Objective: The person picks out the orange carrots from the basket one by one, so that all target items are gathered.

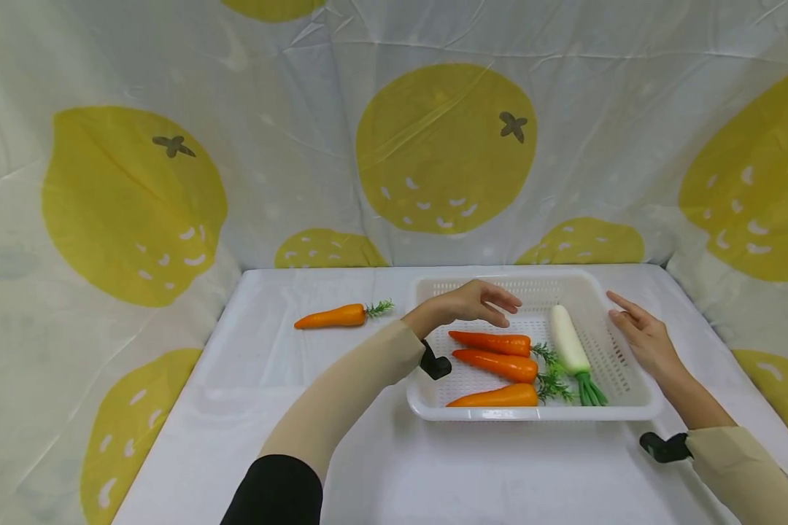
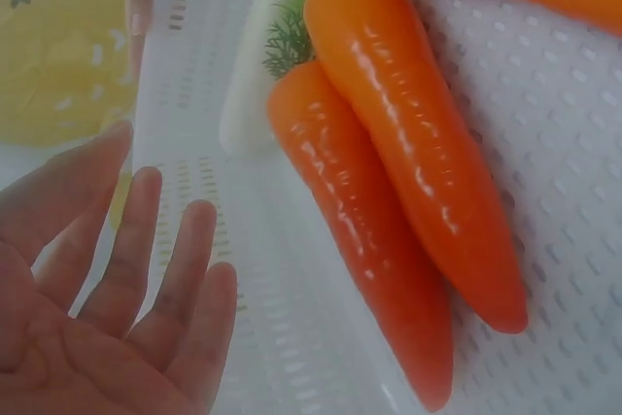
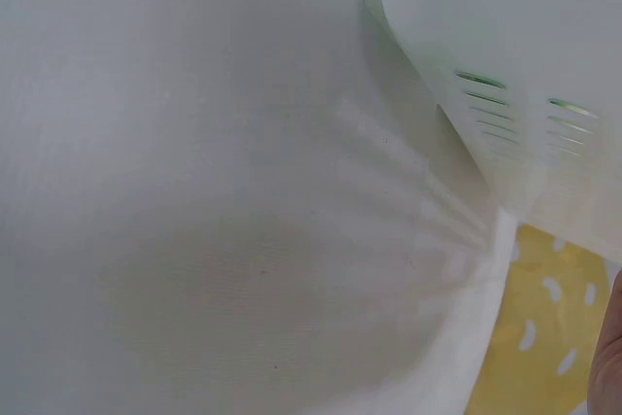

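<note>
A white plastic basket (image 1: 532, 414) holds three orange carrots (image 1: 499, 364) with green tops and one white radish (image 1: 568, 341) with green stems. Over the back left part of the basket hovers my left hand (image 1: 474, 302), fingers loosely extended and holding nothing. In the left wrist view, its palm (image 2: 117, 308) is turned up beside two of the carrots (image 2: 408, 133). My right hand (image 1: 645, 337) is at the basket's right rim, its fingers nearly straight along the outside. Only a sliver of that hand (image 3: 607, 362) shows in the right wrist view.
Another carrot (image 1: 331, 316) lies on the white tablecloth (image 1: 269, 364), left of the basket. Behind and at the sides hangs a pale curtain (image 1: 289, 131) printed with yellow fruit. The table's back edge runs close behind the basket.
</note>
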A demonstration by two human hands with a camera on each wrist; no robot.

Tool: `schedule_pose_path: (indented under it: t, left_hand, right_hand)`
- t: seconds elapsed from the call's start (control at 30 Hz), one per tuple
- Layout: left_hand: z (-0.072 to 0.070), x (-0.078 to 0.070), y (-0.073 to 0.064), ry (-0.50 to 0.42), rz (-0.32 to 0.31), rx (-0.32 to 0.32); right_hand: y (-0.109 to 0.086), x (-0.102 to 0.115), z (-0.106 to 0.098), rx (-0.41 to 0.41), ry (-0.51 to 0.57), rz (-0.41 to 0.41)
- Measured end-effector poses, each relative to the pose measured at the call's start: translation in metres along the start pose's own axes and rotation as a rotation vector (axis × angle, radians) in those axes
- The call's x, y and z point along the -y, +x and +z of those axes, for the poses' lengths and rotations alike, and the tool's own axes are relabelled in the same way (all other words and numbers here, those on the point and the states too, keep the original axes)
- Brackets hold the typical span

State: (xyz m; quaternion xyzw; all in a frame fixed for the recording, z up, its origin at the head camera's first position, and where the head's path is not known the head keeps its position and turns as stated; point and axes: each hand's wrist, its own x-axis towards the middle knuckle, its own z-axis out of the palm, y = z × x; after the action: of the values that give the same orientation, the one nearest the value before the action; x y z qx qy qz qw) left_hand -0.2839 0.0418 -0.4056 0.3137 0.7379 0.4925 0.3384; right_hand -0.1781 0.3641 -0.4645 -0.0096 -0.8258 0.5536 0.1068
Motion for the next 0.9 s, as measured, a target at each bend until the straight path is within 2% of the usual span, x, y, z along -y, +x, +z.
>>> schedule_pose_path:
  t: [0.2,0.47,0.77,0.9]
  left_hand:
    - [0.002,0.010,0.010,0.025,-0.035,0.042]
    - [0.004,0.017,0.014,0.074,-0.071,0.114]
    - [0.008,0.024,0.019,0.110,-0.143,0.143]
    - [0.008,0.026,0.018,0.108,-0.145,0.158]
  right_hand:
    - [0.001,-0.002,0.000,0.004,-0.002,-0.010]
    - [0.000,0.000,-0.001,0.007,-0.022,0.002]
    - [0.000,-0.001,-0.001,-0.001,-0.013,0.002]
    - [0.001,-0.002,-0.001,-0.002,-0.004,-0.004]
